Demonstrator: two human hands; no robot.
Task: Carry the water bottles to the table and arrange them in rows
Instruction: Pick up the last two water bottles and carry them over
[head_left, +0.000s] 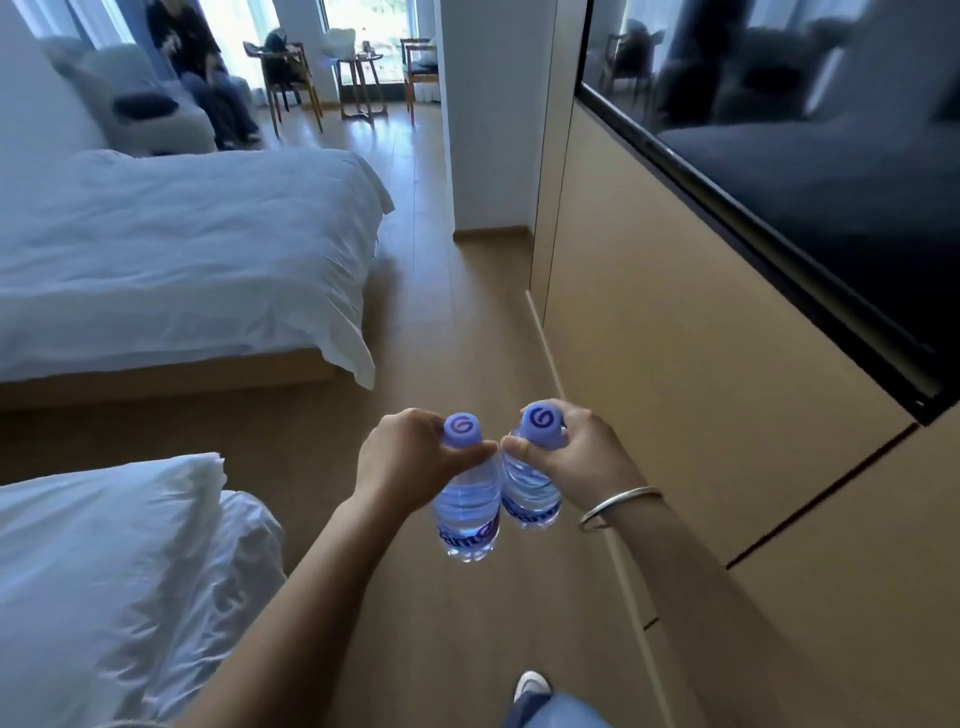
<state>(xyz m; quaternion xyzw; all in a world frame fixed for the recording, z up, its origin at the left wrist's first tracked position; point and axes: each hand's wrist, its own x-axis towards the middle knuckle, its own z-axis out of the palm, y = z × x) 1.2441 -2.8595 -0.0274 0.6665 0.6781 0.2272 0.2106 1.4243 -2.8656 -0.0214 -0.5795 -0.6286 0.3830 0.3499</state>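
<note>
Two clear water bottles with purple caps hang upright side by side above the wooden floor. My left hand (402, 457) grips the neck of the left bottle (466, 512) just under its cap. My right hand (582, 452) grips the neck of the right bottle (530, 488) the same way, with a silver bangle on that wrist. The two bottles nearly touch. A small round wooden table (362, 65) stands far ahead by the window, between two wooden chairs.
A white bed (182, 249) lies on the left, and a second bed with a pillow (104, 571) sits at the near left. A beige cabinet wall with a dark TV screen (805, 171) runs along the right. A person sits on a pale sofa (150, 98) at the far left. A white pillar (493, 130) stands ahead.
</note>
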